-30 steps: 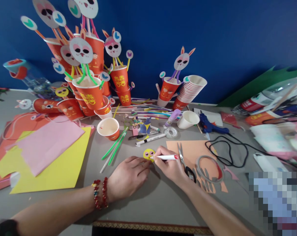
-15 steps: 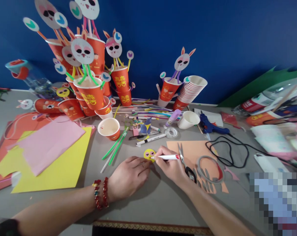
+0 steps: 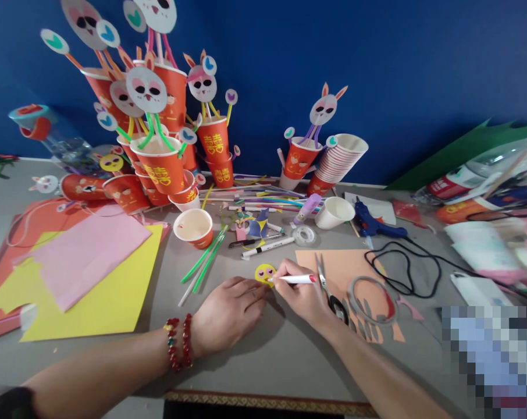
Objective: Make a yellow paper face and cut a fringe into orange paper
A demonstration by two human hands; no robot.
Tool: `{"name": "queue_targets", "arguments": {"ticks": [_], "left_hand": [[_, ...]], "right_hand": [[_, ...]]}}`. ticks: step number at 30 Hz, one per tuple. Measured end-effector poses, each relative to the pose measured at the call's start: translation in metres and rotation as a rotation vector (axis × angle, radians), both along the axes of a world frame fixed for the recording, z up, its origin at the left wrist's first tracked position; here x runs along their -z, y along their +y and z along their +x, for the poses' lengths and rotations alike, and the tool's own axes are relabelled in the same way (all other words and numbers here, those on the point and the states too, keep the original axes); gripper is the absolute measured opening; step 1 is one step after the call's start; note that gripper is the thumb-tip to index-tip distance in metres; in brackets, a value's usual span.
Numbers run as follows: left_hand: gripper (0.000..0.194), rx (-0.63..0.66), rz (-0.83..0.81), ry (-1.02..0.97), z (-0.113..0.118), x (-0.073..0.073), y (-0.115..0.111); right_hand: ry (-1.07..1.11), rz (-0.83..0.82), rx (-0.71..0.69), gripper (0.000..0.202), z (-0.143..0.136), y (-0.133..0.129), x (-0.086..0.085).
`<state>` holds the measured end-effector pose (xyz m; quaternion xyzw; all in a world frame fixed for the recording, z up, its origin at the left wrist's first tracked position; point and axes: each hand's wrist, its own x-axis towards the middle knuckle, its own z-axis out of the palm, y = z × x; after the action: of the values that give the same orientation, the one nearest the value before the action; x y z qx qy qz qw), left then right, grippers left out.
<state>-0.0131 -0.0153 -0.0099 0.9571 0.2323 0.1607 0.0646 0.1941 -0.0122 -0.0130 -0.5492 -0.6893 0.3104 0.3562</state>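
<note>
A small yellow paper disc (image 3: 264,271) with two pink patches, drawn like a face, lies flat on the table. My left hand (image 3: 231,314), wearing red bead bracelets (image 3: 179,343), holds the disc down at its lower edge, fingers together and thumb hidden. Pinched in my right hand (image 3: 301,294) is a white marker (image 3: 298,279) with a red end. Its tip meets the lower part of the disc, where fingers partly cover the drawing. Just right of this hand, black-handled scissors (image 3: 336,307) lie on an orange paper sheet (image 3: 353,262).
Rabbit-faced red paper cups (image 3: 159,174) are stacked at the back left. Yellow paper (image 3: 115,314) lies at left. Beyond my hands are green straws (image 3: 205,265), a white-barrelled pen (image 3: 267,248) and clear tape (image 3: 305,235). At right are a tape roll (image 3: 351,302) and a corded blue glue gun (image 3: 374,220).
Almost nothing differs. The marker's red end sits very slightly further left; both hands and the disc stay in place.
</note>
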Motion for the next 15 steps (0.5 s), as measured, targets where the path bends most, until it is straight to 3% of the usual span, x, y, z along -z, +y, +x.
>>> {"name": "queue_targets", "arguments": {"ticks": [15], "left_hand": [[0.023,-0.001,-0.008,0.019,-0.0005,-0.0002,0.0001]], "right_hand": [[-0.005,-0.031,0.009,0.018,0.0000,-0.0015,0.0003]]}}
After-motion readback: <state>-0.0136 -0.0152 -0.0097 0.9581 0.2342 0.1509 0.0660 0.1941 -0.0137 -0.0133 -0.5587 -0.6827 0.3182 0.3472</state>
